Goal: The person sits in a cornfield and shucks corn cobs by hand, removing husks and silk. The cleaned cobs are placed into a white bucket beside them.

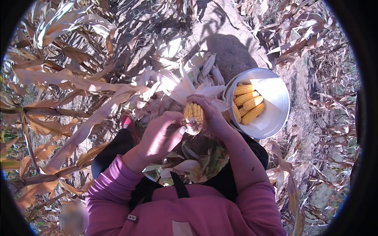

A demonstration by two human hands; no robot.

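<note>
My right hand point(210, 116) is closed around a yellow ear of corn point(194, 116), whose ragged tip points towards me. Pale dry husks point(177, 84) spread out just beyond the ear and that hand. At the ear's left side is my left hand point(165, 135), its thumb and fingers curved apart near the tip; whether they touch the kernels is hard to tell. To the right, a white bucket point(273, 100) holds several husked yellow ears point(253, 113), heaped on its left side.
Dry corn stalks and leaves point(97, 85) reach in from the left. Loose husks point(192, 168) lie between my legs. Bare soil point(224, 17) shows beyond the bucket, with leaf litter point(333, 103) along the right.
</note>
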